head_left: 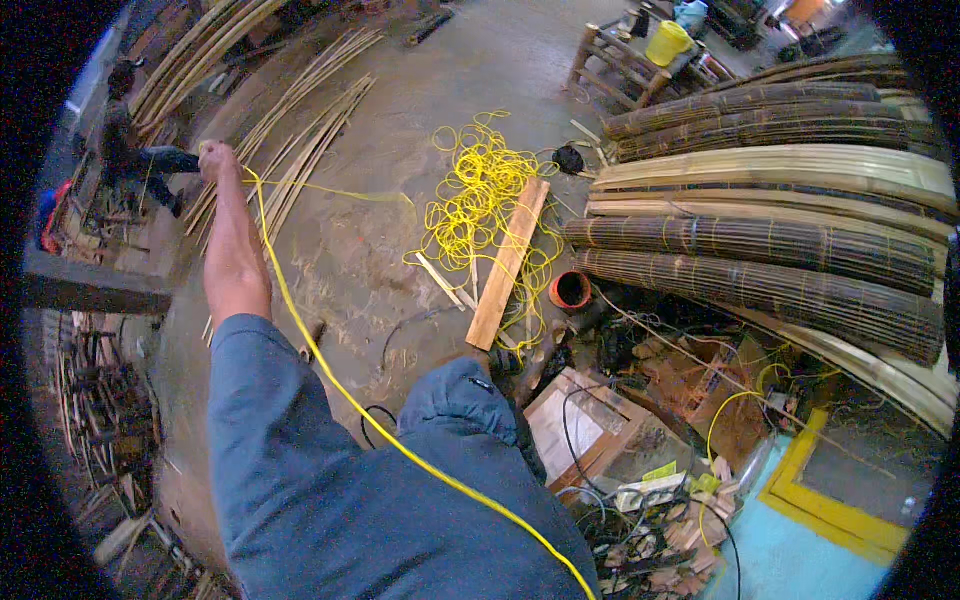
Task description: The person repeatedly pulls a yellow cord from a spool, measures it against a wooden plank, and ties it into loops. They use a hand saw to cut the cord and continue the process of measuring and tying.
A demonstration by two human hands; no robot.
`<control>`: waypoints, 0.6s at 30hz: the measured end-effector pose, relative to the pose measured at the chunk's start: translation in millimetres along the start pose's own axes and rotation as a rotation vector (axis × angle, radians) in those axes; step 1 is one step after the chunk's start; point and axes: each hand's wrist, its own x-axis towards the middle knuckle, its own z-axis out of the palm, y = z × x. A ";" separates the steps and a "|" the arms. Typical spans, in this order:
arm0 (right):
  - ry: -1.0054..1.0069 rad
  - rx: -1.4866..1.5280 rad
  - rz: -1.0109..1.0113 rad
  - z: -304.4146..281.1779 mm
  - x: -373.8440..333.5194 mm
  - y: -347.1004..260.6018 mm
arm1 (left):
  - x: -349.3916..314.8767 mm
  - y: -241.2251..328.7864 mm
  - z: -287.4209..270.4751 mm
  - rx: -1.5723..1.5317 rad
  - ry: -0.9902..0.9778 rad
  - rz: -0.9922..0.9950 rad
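My left arm is stretched out to the upper left. At its end my left hand [214, 160] is closed around a yellow cord [320, 352]. From this fist one length of cord runs back along my arm and across my dark blue shirt to the lower edge. A thinner-looking strand goes right from near the hand toward a loose, tangled heap of yellow cord [478, 190] on the floor. My right sleeve [458, 398] is bent in front of me, and the right hand is hidden beyond it. A wooden plank [508, 262] lies slanted over the heap's right side.
Rolled bamboo blinds [760, 238] are stacked at the right. Bamboo strips [325, 130] lie behind my left hand, near another person [135, 150]. An orange-rimmed container [571, 291], wood scraps [690, 545], cardboard and cables crowd the lower right. A yellow bucket [668, 44] stands far back.
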 end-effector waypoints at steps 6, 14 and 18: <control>-0.154 0.236 -0.247 63.3 -2.5 -64.2 | -143.8 76.7 44.4 0.064 -0.592 0.910; -0.722 0.297 -0.631 392.7 19.2 -168.8 | -580.3 122.4 -133.5 -0.821 -2.352 0.340; -0.659 0.341 -0.743 418.2 7.7 -158.6 | -602.2 128.2 -135.6 -1.151 -2.066 0.206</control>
